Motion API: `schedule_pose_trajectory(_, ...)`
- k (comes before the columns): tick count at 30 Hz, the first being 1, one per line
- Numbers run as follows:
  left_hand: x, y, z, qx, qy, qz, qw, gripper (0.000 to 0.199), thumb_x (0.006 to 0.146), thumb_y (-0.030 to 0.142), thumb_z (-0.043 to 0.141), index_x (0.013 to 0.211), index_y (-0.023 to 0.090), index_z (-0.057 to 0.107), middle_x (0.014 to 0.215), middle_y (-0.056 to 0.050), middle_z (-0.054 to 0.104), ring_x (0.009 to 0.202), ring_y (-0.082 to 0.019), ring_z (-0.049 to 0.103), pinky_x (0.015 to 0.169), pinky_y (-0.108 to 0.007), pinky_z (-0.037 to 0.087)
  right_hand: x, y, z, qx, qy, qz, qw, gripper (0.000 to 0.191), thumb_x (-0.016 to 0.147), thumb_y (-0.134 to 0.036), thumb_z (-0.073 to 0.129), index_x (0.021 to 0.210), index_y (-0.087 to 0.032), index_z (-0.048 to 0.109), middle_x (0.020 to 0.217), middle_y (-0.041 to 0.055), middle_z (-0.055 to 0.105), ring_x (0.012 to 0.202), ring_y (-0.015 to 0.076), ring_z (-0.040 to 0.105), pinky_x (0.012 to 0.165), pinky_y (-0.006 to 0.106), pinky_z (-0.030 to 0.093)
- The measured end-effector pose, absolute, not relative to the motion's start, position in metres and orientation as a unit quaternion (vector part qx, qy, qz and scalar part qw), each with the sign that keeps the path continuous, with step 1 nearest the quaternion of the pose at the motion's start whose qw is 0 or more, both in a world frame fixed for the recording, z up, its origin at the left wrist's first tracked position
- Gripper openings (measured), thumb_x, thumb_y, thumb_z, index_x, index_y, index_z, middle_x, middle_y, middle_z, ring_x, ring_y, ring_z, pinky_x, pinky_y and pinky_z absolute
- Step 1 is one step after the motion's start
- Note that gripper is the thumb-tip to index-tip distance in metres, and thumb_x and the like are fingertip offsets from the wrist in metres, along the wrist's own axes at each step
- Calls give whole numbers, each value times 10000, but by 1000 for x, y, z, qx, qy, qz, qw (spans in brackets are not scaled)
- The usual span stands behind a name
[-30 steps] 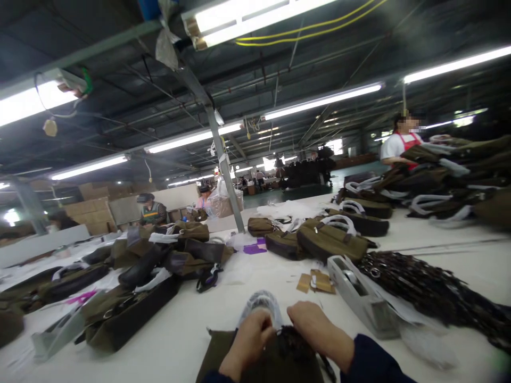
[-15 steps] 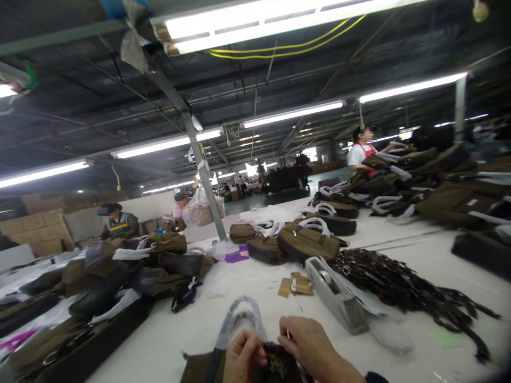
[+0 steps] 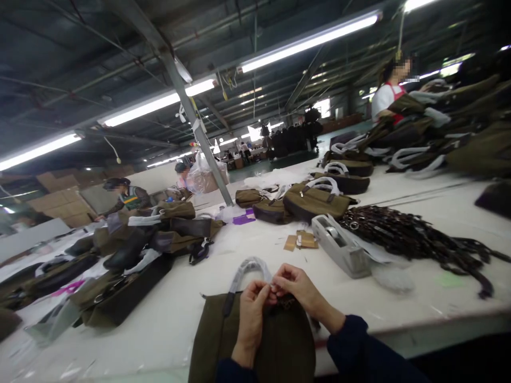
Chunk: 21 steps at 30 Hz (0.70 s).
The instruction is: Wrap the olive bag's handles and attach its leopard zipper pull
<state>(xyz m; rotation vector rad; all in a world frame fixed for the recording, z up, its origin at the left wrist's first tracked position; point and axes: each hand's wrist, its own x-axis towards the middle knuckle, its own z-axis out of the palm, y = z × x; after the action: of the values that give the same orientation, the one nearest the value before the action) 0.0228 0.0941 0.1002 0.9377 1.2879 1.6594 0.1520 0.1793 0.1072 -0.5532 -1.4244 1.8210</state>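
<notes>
1. Factory hall under a long fluorescent tube (image 3: 307, 42), a steel column (image 3: 195, 127) rising behind a white worktable (image 3: 415, 314). Across the table, a co-worker in a red apron (image 3: 389, 96) stands by piled bags; farther left, a co-worker in a green vest (image 3: 130, 198) bends over more.

2. Olive canvas tote (image 3: 255, 340) lies flat at the table's near edge, directly before the onlooker's worn camera. Its long axis runs away from the wearer, tilted slightly right, with its top edge and clear-sleeved handle (image 3: 249, 268) pointing up the table.

3. Left hand (image 3: 251, 319) and right hand (image 3: 299, 290) meet over that top edge, both closed to a fine pinch. Their fingertips (image 3: 275, 287) work just above a small dark bundle (image 3: 286, 302), but what they grip is too small to tell.

4. Progress: the handle is already sleeved, as are those on the stacked bags (image 3: 120, 303) to the left. Fingers hide whether the bundle is fixed to the tote. A heap of dark straps with metal rings (image 3: 407, 236) lies unused to the right, beside a grey tape dispenser (image 3: 339, 247) and cardboard tags (image 3: 301, 241).
</notes>
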Motion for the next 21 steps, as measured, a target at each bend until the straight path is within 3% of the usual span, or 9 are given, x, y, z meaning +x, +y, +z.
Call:
schedule_pose_trajectory(6,22,97,94,345,513,666,417,281,772,345,767,952,148,677,789,-17,701,644,-84,612,613,-185,501,149,182,101,-212,-560,708,374,366,743,-484,742,800,-174,557,741,7,700,665,148,663,674,288,552)
schedule_pose_trajectory(21,18,96,86,335,528,664,411,257,778,372,753,838,134,677,591,37,591,509,-52,476,515,-169,383,143,181,94,-266,-604,658,362,336,781,-475,704,882,-159,653,646,-25,602,543,104,543,520,224,477)
